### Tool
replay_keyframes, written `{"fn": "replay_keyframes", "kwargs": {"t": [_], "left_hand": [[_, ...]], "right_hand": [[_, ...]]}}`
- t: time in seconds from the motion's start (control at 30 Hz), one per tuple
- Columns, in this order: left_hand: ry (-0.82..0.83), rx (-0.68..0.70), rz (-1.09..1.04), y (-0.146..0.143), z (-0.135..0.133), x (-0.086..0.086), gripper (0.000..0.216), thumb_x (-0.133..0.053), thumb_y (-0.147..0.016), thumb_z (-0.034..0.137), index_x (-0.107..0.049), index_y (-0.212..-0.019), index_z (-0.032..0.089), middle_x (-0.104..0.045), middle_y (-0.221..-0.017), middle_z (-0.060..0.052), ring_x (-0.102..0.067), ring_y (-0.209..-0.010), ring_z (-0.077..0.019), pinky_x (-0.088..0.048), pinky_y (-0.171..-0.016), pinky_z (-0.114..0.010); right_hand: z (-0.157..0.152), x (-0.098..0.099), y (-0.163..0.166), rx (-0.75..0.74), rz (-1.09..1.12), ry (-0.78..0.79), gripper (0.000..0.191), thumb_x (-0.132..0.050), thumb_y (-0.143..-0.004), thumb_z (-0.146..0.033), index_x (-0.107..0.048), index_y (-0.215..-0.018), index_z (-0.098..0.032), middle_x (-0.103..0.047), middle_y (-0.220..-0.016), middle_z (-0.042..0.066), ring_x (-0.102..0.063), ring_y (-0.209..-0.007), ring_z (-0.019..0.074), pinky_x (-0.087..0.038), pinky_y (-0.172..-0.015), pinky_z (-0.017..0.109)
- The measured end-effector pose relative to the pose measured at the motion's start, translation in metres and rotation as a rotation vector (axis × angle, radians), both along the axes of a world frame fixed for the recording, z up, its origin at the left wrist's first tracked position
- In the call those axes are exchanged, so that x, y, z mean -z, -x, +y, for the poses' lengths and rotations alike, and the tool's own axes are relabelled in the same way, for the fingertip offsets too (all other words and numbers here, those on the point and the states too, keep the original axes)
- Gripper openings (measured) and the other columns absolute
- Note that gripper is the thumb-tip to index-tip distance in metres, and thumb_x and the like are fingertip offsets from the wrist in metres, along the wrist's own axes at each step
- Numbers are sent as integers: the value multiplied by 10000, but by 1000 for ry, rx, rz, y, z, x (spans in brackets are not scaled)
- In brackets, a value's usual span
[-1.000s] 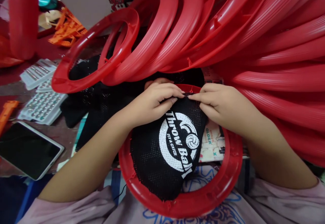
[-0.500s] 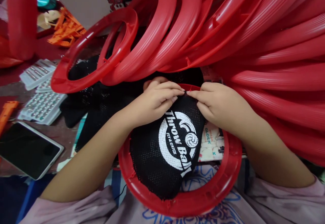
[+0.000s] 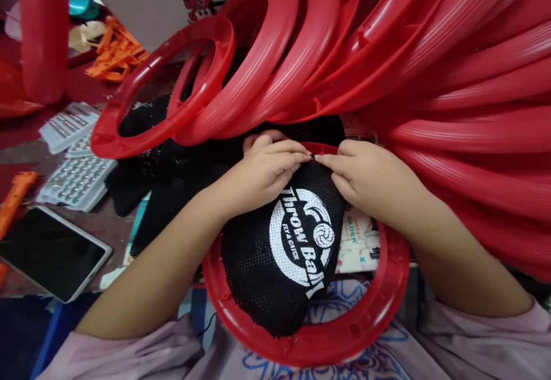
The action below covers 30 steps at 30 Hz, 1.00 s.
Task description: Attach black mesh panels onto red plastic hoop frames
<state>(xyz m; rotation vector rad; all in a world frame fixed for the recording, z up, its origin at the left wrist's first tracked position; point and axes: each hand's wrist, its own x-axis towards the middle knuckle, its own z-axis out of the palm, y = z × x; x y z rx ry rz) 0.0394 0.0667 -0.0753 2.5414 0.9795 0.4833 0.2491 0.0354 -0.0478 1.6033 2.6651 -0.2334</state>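
Note:
A red plastic ring (image 3: pixel 394 279) lies tilted against my lap and the table edge. Black mesh net (image 3: pixel 253 276) with a white "Throw Ball" print spans its left part, its edge attached along the ring's left and bottom. At the ring's far side, my left hand (image 3: pixel 273 165) pinches the net's edge between thumb and fingers. My right hand (image 3: pixel 361 167) pinches the same edge close beside it, the two sets of fingertips nearly meeting. Right of the net, the ring's opening shows a printed sheet (image 3: pixel 355 254) underneath.
Many red rings (image 3: pixel 473 81) are stacked and leaning behind and to the right. More black mesh (image 3: pixel 163 179) lies left of my hands. Further left are clear compartment boxes (image 3: pixel 77 179), a phone-like device (image 3: pixel 51 254), and orange plastic parts (image 3: pixel 114 53).
My fingertips have shifted very slightly at the net's edge. The whole view has moved a little, so things on the left appear further right.

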Motion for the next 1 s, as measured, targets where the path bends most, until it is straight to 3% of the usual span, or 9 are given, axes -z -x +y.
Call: {"fn": "replay_keyframes", "kwargs": {"t": [0.23,0.4,0.5,0.63,0.87,1.0], "left_hand": [[-78,-33,103,-2,-3,3,323,-431,-947,181,-664,-1169,200,-659,-1245,-70,-474,-1202,-330,-352,-1004,-585],[-23,20,94,1,-2,-2,347,-417,-942,155,-601,-1235,132,-485,-1435,-159,-445,-1326,-299,-378,-1087,-515],[-3,46,69,7,2,-8,342,-452,-918,139,-595,-1228,115,-568,-1360,-151,-517,-1285,-257,-420,-1080,-438],[41,-63,-41,14,4,-11,342,-566,-866,196,-610,-1201,141,-672,-1205,-90,-626,-1124,-230,-496,-987,-354],[-68,-223,8,8,-1,-12,343,-507,-841,180,-621,-1163,142,-686,-1160,-80,-642,-1070,-237,-505,-958,-366],[-38,-253,212,9,-8,-24,450,-545,-818,231,-569,-1261,151,-696,-1101,-103,-662,-991,-281,-527,-896,-417]], "right_hand": [[1,-1,-2,-1,-7,36,392,-423,-933,-182,-678,-1230,-188,-654,-946,118,-608,-845,251,-434,-732,351],[-1,-8,-12,-2,182,83,304,-506,-896,-164,-731,-1098,-193,-739,-984,74,-672,-913,225,-477,-819,335],[-2,-12,-15,-37,333,169,216,-569,-879,-176,-754,-984,-213,-765,-931,14,-693,-848,173,-490,-793,285],[-4,-10,-10,-77,369,268,208,-617,-845,-191,-749,-1006,-202,-769,-947,12,-699,-853,175,-505,-774,282],[-2,-4,-9,46,277,89,335,-501,-848,-140,-748,-1069,-189,-772,-986,46,-714,-876,201,-523,-812,319],[4,1,-11,-28,339,39,373,-467,-843,-135,-741,-1096,-162,-765,-1024,62,-704,-932,206,-513,-872,333]]}}
